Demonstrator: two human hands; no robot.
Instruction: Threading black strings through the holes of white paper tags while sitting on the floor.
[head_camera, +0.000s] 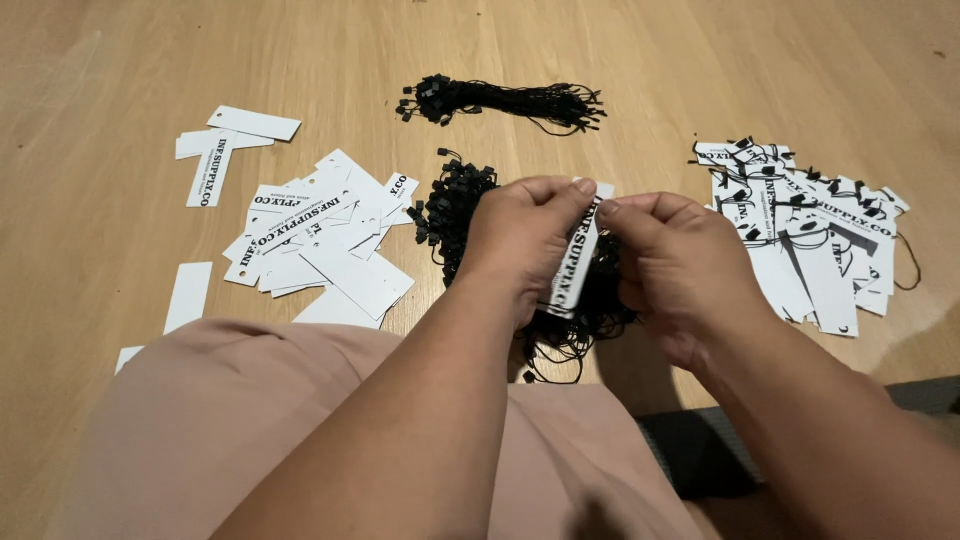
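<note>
Two hands: left hand (520, 235), right hand (680, 265). One white tag (578, 262) between them. Two bundles of black strings: tidy bundle (500, 103), loose heap (455, 205). Two tag piles: plain pile (320, 235), strung pile (810, 235). Loose tags too overlapped to count.

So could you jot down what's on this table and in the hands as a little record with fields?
surface: wooden table
left hand: pinches the upper end of a white card tag with black print
right hand: fingers at the top of the same tag
under the hands: heap of black string loops
far centre: tied bundle of black strings
left side: pile of loose white tags, no strings
right side: pile of tags with strings attached
near edge: pink cloth over the lap
</note>
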